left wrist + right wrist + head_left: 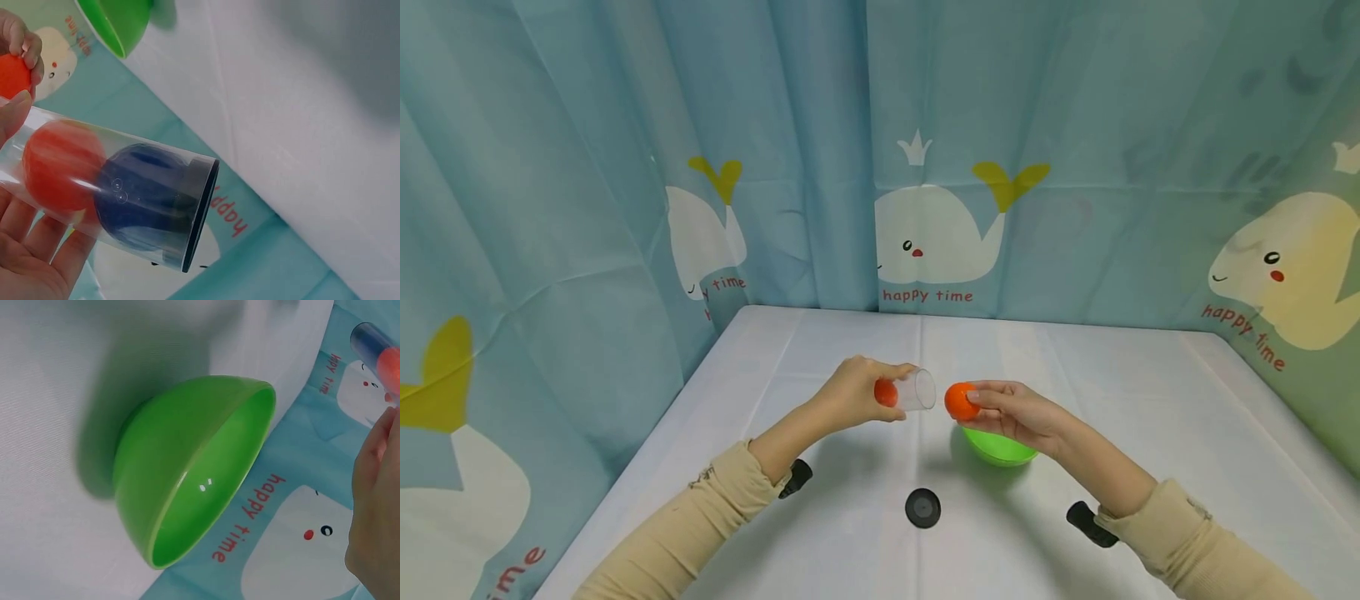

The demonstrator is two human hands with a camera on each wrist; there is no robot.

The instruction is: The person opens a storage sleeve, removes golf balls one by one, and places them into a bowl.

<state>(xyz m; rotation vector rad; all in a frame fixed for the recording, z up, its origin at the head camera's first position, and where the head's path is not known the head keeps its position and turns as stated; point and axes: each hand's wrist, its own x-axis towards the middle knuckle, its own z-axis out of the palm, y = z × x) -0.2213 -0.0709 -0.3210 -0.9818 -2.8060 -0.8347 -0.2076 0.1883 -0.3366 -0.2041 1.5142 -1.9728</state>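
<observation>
My left hand [854,393] grips a clear plastic tube [917,390], held roughly level above the table with its open mouth turned to the right. Inside the tube lie an orange-red ball [64,165] and a dark blue ball [144,195], the blue one nearest the dark-rimmed end. My right hand [1017,412] pinches an orange ball [958,402] just off the tube's mouth, a small gap between them. Below the right hand stands a green bowl [1000,450], partly hidden by that hand; the part of its inside seen in the right wrist view [212,481] holds nothing visible.
A round black lid [922,507] lies on the white-covered table [850,533], in front of the bowl and to its left. Dark objects [1092,524] show beside both forearms. Blue curtains [820,100] with whale prints enclose the table's back and sides.
</observation>
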